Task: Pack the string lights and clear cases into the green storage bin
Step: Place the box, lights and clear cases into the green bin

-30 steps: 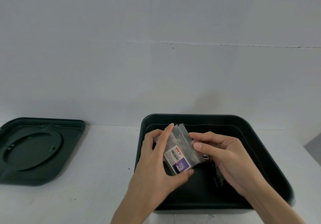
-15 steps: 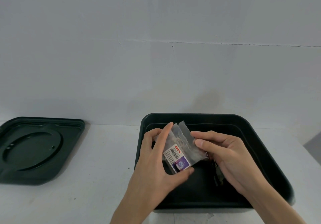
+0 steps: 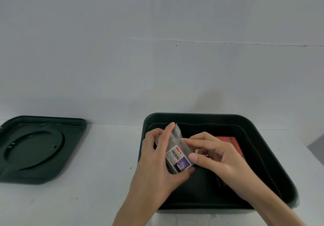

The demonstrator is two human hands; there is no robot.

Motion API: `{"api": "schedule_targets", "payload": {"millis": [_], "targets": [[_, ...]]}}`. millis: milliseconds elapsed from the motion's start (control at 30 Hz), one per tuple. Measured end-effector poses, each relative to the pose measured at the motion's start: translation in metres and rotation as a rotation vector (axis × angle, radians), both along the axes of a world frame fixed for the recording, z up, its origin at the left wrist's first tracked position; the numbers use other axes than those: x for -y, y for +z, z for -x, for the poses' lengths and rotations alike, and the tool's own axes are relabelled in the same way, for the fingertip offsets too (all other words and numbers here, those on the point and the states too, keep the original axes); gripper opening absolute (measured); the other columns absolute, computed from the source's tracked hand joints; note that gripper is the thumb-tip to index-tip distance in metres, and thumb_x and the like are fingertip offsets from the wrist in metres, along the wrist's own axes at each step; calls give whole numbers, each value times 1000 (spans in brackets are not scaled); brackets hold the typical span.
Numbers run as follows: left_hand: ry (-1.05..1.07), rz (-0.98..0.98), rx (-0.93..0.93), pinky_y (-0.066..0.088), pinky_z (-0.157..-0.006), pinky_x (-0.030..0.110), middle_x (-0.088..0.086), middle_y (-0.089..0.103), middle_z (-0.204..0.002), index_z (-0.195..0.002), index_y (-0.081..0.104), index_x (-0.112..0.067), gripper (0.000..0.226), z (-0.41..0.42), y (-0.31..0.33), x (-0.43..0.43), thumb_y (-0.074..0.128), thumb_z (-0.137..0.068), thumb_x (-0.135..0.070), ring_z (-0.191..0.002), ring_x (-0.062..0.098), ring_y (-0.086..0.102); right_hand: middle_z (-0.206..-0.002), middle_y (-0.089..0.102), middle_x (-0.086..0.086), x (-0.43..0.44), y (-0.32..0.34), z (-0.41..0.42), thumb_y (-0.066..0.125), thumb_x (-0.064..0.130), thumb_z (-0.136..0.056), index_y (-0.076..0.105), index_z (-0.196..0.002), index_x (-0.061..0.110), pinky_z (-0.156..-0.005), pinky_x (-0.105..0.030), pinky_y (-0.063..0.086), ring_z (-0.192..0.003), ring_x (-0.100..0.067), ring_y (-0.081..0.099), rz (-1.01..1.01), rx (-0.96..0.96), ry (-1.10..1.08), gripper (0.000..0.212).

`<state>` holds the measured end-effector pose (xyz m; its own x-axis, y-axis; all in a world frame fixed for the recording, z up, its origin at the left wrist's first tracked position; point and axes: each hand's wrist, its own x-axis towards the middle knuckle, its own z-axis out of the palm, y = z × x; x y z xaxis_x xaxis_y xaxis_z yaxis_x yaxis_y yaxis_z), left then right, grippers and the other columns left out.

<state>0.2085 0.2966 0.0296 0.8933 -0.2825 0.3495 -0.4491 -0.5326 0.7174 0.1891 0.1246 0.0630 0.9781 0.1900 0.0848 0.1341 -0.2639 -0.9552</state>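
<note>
At 3 o'clock on the table (image 3: 87,199): dark green bin (image 3: 192,115), open | 9 o'clock: its lid (image 3: 40,148) | my left hand (image 3: 157,162) and right hand (image 3: 215,157) pinch the clear packet (image 3: 177,153) over the bin's 9 o'clock side | packet: crinkly film, white DIY barcode label, purple patch

Wall (image 3: 157,15): plain, pale grey-white, matte; fills the view from 9 through 12 to 3 o'clock.
Seam (image 3: 236,43): thin dark horizontal line on the wall toward 1 o'clock; small dark speck (image 3: 176,45) just below it.
Table (image 3: 98,182): white flat top, meeting the wall, from 8 to 4 o'clock.
Light: soft, even; faint shadows.
</note>
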Motion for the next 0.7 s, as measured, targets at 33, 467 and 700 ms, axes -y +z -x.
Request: {"api": "schedule_targets", "payload": {"millis": [33,467,700], "targets": [[25,1,-6,44,-83,5,-20,22,-124,-137,16,-52,92,0,1,1,59,-57,-66,-117,-5,34,-107,63,12,-1,-1,1,64,45,-72,66,-114,36,-86,-26,52,-101,-11,61,22,21,11,43],[-195,21,-261,37,-94,3,-31,1,-139,-144,7,-41,115,0,11,-6,85,-59,-36,-120,-16,31,-108,49,26,-13,-6,-3,72,42,-76,25,-143,36,-87,-5,38,-109,6,46,474,181,-4,83],[-293,-74,-126,49,-92,20,-36,30,-125,-126,36,-46,75,-11,38,-24,81,-67,-29,-112,-6,47,-119,42,31,-1,21,-3,68,45,-77,-1,-138,59,-101,-17,37,-117,5,41,663,226,118,93]]}}
